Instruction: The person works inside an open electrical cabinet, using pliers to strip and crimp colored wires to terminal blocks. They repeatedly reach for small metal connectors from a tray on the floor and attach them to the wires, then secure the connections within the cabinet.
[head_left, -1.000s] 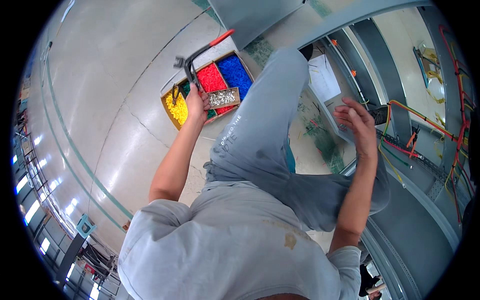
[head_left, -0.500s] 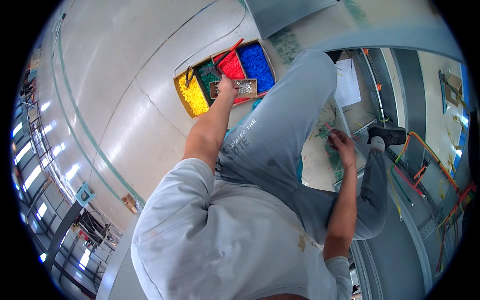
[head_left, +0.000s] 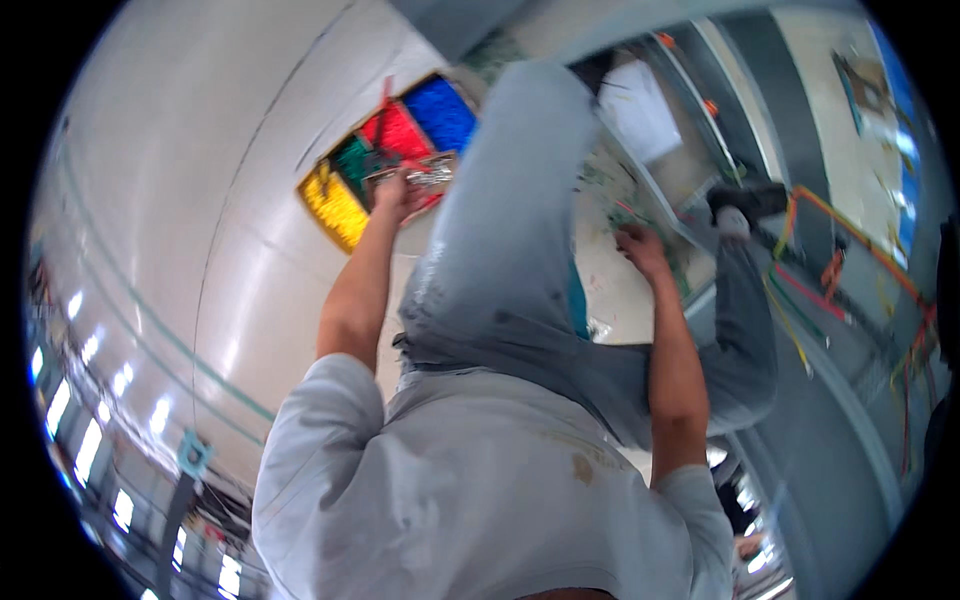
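Note:
My left hand is at a small cardboard box of silvery metal pieces, which rests on a partitioned cardboard tray. Blur smears its fingers, so their grip does not show. The tray's sections hold small yellow pieces, green pieces, red pieces and blue pieces. Lying across the tray is a hand tool with a red handle. My right hand hovers past my raised knee, its fingers bent together; what they hold, if anything, is too blurred to make out.
A white paper sheet lies by a grey metal frame. Yellow, red and green wires hang at the right, near my shoe. Small scraps lie on the floor beneath my right hand.
The whole view has shifted and blurred, with the tray now farther left. My left hand stays at the small box; my right hand stays over the floor beside the frame.

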